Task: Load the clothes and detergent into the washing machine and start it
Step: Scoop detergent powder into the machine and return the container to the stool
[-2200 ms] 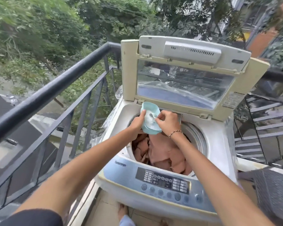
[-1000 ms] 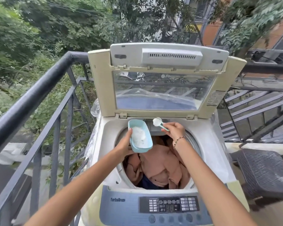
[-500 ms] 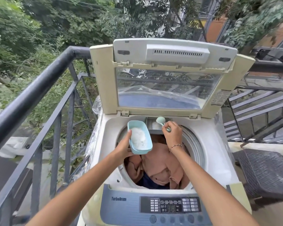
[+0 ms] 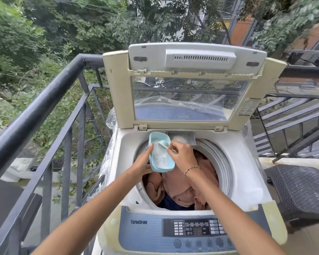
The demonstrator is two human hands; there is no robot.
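Note:
A top-loading washing machine (image 4: pixel 247 173) stands with its lid (image 4: pixel 190 83) raised. Brown and dark blue clothes (image 4: pixel 184 188) fill the drum. My left hand (image 4: pixel 143 163) grips a light blue tub (image 4: pixel 159 153) of white detergent powder over the drum's left rim. My right hand (image 4: pixel 180 155) pinches a small light blue scoop (image 4: pixel 164 145) whose bowl dips into the powder in the tub. White powder lies in the open detergent tray (image 4: pixel 181 138) at the back of the opening. The control panel (image 4: pixel 191 230) is at the front.
A black metal railing (image 4: pixel 50 111) runs along the left of the balcony, close to the machine. A dark woven stool (image 4: pixel 300 192) sits to the right. Clear plastic wrap (image 4: pixel 111 120) hangs on the machine's left side.
My right hand brought the scoop from the detergent tray back into the tub. Powder now lies in the tray. The left hand kept hold of the tub.

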